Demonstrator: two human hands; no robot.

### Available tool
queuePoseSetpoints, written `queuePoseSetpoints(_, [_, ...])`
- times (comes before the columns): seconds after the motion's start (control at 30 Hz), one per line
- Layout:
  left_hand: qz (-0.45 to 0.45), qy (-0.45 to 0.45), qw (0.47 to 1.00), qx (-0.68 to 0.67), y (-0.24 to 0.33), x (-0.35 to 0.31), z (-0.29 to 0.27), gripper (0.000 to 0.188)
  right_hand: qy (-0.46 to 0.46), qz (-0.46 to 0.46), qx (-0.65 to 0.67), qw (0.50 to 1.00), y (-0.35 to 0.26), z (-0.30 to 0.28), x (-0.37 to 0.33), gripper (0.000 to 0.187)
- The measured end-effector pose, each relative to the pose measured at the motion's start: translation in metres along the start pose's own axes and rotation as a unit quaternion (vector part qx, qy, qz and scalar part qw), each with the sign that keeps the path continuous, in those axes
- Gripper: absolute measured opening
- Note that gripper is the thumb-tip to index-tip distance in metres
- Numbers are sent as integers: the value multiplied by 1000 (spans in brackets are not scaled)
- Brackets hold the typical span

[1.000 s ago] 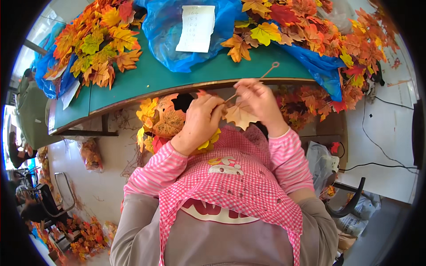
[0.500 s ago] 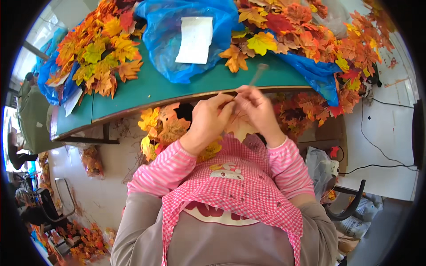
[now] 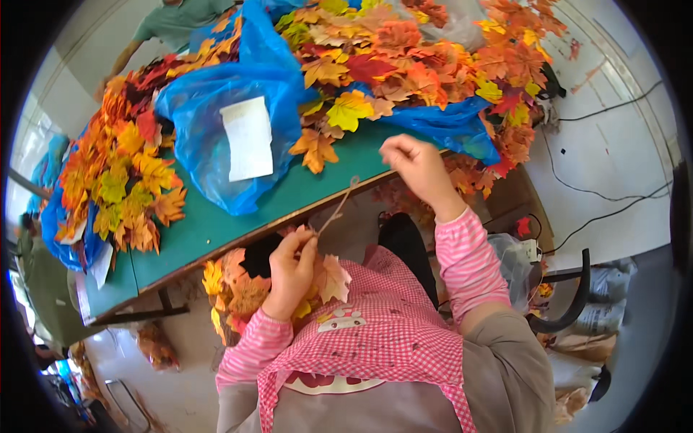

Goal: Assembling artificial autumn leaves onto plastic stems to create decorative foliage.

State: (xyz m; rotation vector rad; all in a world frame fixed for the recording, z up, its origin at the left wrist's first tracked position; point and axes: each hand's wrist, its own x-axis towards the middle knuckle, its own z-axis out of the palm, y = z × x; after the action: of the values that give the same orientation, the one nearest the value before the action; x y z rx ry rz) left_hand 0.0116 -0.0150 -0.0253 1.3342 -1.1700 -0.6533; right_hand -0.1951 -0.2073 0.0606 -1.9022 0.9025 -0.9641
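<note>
My left hand (image 3: 292, 273) is closed in a pinch on a thin brown artificial leaf stem (image 3: 333, 215), whose far end curls into a small loop. A pale peach artificial maple leaf (image 3: 333, 280) hangs beside that hand, above the pink checked apron (image 3: 390, 317). Under my left wrist lies a bunch of orange and yellow artificial leaves (image 3: 245, 289). My right hand (image 3: 420, 173) is raised by the table's near edge, its fingers curled together with nothing visible in them. It is apart from the stem, nearest the leaf pile (image 3: 411, 65) on the table.
A blue plastic bag (image 3: 195, 137) with a white paper (image 3: 247, 137) on it lies on the green table (image 3: 162, 267). Another leaf heap (image 3: 137, 166) covers the table's left side. A person in green (image 3: 180, 29) is across the table. Black cables (image 3: 592, 195) run at the right.
My hands have parted: the right moved away from the left, which keeps the stem. The view has swung, so the table appears tilted and a person beyond it now shows.
</note>
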Motion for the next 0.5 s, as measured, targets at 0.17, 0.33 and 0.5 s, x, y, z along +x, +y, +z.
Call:
queuePoseSetpoints(0.17, [-8, -41, 998, 51, 13, -3, -2, 10, 261, -14, -23, 965, 17, -71, 48, 19])
queuePoseSetpoints(0.33, [-19, -103, 993, 55, 13, -5, 1, 11, 245, -47, -228, 941, 26, -118, 110, 24])
queuePoseSetpoints(0.5, [14, -119, 989, 84, 13, -2, 3, 10, 136, -135, -432, 881, 41, -136, 179, 20])
